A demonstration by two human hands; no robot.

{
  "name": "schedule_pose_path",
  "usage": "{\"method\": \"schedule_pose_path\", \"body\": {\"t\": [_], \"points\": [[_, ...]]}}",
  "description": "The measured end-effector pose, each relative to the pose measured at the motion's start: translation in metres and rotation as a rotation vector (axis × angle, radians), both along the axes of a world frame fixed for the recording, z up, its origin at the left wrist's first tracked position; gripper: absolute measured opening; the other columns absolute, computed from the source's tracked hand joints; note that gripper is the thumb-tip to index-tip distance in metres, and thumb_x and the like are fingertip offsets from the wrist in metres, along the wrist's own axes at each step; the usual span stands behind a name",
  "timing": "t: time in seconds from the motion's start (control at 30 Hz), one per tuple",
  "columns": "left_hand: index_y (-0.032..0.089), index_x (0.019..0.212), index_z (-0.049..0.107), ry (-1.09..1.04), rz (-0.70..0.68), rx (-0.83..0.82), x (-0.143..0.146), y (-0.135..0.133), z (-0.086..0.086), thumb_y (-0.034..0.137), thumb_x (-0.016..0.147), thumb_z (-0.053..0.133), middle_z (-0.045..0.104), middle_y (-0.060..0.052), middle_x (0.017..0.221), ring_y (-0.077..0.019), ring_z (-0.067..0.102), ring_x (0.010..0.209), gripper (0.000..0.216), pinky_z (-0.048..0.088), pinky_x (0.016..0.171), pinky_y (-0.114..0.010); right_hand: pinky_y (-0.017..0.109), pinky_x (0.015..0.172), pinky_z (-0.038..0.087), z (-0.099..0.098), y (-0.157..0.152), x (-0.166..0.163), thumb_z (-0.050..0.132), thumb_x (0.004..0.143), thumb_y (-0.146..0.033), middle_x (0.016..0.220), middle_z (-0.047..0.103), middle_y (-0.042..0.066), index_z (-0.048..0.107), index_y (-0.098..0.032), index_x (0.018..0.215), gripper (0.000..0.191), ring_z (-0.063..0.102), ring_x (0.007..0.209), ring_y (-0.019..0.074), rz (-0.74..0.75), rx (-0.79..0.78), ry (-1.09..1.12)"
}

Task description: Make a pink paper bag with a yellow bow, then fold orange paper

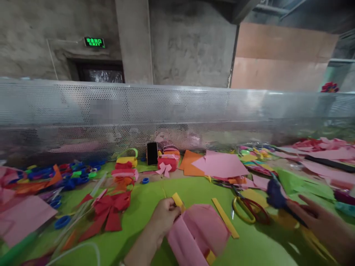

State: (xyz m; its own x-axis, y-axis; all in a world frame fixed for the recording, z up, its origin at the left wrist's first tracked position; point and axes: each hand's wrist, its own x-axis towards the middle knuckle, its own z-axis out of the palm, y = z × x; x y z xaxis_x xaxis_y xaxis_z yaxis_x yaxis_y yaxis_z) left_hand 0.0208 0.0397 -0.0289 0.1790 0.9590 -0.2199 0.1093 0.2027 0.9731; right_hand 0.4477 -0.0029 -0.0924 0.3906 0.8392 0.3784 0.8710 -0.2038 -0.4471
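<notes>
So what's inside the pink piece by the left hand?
In the pink piece, a bit of yellow material shows low in the opening. The piece's own folds cover the rest, so what else is inside can't be seen.

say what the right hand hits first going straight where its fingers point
The right hand would likely meet the red-and-yellow-handled scissors first; blur and depth leave this uncertain.

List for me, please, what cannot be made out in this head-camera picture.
All in the head view:
- Dark blue object in the right hand: exact kind, lost to blur.
- Folded pink sheet: lower edge, cut off by the picture's bottom.
- Things behind the grey perforated metal panel: veiled by it.
</notes>
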Motion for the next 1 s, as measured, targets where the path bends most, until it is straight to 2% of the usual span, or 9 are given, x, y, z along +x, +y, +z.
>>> {"method": "schedule_pose_path", "body": {"t": [0.07, 0.27, 0.37, 0.43, 0.53, 0.6, 0.8, 0.87, 1.0], "points": [[0.011, 0.08, 0.067, 0.014, -0.014, 0.01, -0.001, 0.001, 0.002, 0.028, 0.06, 0.065, 0.071, -0.006, 0.07, -0.0212, 0.064, 0.072, 0.026, 0.043, 0.068, -0.029, 0.035, 0.057, 0.047, 0.009, 0.003, -0.016, 0.048, 0.083, -0.043, 0.08, 0.072, 0.021, 0.072, -0.012, 0.099, 0.043, 0.067, 0.064, 0.0269, 0.068, -0.074, 0.08], [0.012, 0.081, 0.066, 0.134, -0.062, 0.064, -0.005, 0.009, -0.001, 0.037, 0.059, 0.065, 0.072, -0.006, 0.078, -0.0265, 0.065, 0.085, 0.033, 0.043, 0.077, -0.033, 0.043, 0.092, 0.042, 0.016, -0.008, -0.04, 0.047, 0.079, -0.036, 0.119, 0.062, 0.015, 0.07, -0.018, 0.105, 0.039, 0.056, 0.109, 0.0321, 0.078, 0.021, -0.246], [0.013, 0.086, 0.065, 0.142, -0.147, 0.073, -0.007, 0.011, -0.002, 0.039, 0.063, 0.063, 0.072, -0.006, 0.082, -0.0259, 0.064, 0.088, 0.036, 0.043, 0.079, -0.033, 0.037, 0.088, 0.044, 0.016, -0.012, -0.052, 0.052, 0.078, -0.025, 0.114, 0.064, 0.014, 0.062, -0.018, 0.116, 0.04, 0.058, 0.105, 0.0281, 0.071, -0.185, -0.287], [0.013, 0.086, 0.065, 0.103, -0.196, 0.046, -0.007, 0.012, -0.001, 0.042, 0.062, 0.064, 0.072, -0.005, 0.081, -0.0249, 0.064, 0.084, 0.038, 0.043, 0.077, -0.033, 0.035, 0.081, 0.045, 0.015, -0.009, -0.057, 0.054, 0.076, -0.019, 0.103, 0.066, 0.014, 0.065, -0.015, 0.108, 0.034, 0.062, 0.096, 0.0276, 0.013, -0.265, -0.28], [0.013, 0.082, 0.065, 0.059, -0.236, 0.03, -0.007, 0.011, 0.0, 0.045, 0.06, 0.066, 0.071, -0.004, 0.077, -0.0225, 0.063, 0.077, 0.038, 0.043, 0.075, -0.031, 0.03, 0.07, 0.044, 0.017, -0.003, -0.056, 0.05, 0.077, -0.014, 0.087, 0.066, 0.011, 0.067, -0.017, 0.082, 0.018, 0.063, 0.081, 0.0233, -0.021, -0.262, -0.269], [0.014, 0.08, 0.064, 0.058, -0.233, 0.03, -0.007, 0.01, 0.0, 0.045, 0.06, 0.067, 0.07, -0.004, 0.075, -0.0212, 0.063, 0.075, 0.038, 0.043, 0.073, -0.031, 0.029, 0.069, 0.042, 0.023, -0.002, -0.051, 0.044, 0.08, -0.012, 0.087, 0.064, 0.01, 0.065, -0.018, 0.077, 0.022, 0.062, 0.08, 0.0214, -0.038, -0.228, -0.266], [0.015, 0.075, 0.064, 0.134, -0.224, 0.056, -0.005, 0.008, -0.001, 0.047, 0.06, 0.065, 0.068, -0.002, 0.071, -0.021, 0.062, 0.076, 0.036, 0.042, 0.069, -0.028, 0.032, 0.08, 0.042, 0.039, -0.009, -0.04, 0.038, 0.087, -0.021, 0.113, 0.06, 0.012, 0.06, -0.018, 0.104, 0.028, 0.059, 0.098, 0.0234, -0.001, -0.113, -0.189], [0.014, 0.078, 0.064, 0.114, -0.262, 0.053, -0.005, 0.009, -0.002, 0.046, 0.061, 0.065, 0.069, -0.002, 0.074, -0.0211, 0.062, 0.078, 0.036, 0.042, 0.071, -0.028, 0.031, 0.078, 0.043, 0.035, -0.008, -0.044, 0.048, 0.082, -0.023, 0.106, 0.063, 0.01, 0.061, -0.02, 0.103, 0.025, 0.06, 0.094, 0.0231, 0.04, -0.107, -0.141], [0.014, 0.077, 0.064, 0.094, -0.304, 0.061, -0.007, 0.013, -0.003, 0.043, 0.064, 0.064, 0.07, -0.003, 0.073, -0.0224, 0.062, 0.078, 0.032, 0.043, 0.07, -0.029, 0.03, 0.063, 0.042, 0.022, 0.001, -0.054, 0.065, 0.058, -0.018, 0.067, 0.062, 0.005, 0.063, -0.02, 0.065, 0.008, 0.06, 0.068, 0.0233, 0.071, -0.082, -0.024]]}}
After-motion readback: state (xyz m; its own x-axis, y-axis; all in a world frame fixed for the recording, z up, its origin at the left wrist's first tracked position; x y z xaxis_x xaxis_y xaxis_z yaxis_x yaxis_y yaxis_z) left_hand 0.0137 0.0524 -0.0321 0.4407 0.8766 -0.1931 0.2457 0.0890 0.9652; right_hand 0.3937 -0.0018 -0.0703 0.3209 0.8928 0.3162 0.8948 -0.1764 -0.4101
